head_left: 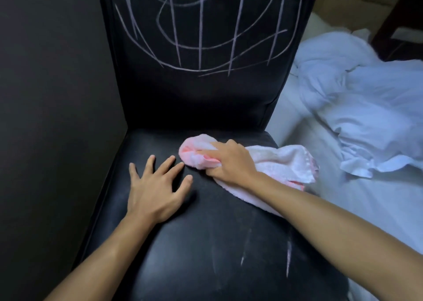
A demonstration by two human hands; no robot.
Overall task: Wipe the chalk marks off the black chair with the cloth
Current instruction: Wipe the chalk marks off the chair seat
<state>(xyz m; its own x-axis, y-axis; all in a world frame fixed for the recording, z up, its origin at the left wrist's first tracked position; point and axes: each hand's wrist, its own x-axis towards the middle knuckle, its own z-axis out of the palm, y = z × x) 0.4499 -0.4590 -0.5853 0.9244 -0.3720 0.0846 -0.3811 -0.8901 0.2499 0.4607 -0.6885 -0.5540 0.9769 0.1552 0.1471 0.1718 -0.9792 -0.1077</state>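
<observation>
The black chair (196,250) fills the middle of the head view. Its backrest carries many white chalk marks (201,32), loops crossed by long strokes. A few faint chalk streaks (288,255) show on the seat near the front right. My right hand (231,163) is shut on a pink and white cloth (286,163), pressing its bunched end onto the back of the seat. My left hand (155,186) lies flat on the seat with fingers spread, just left of the cloth and holding nothing.
A dark wall (50,117) stands close along the chair's left side. To the right is a bed with rumpled white bedding (366,108). Dark wooden furniture (402,19) stands at the top right.
</observation>
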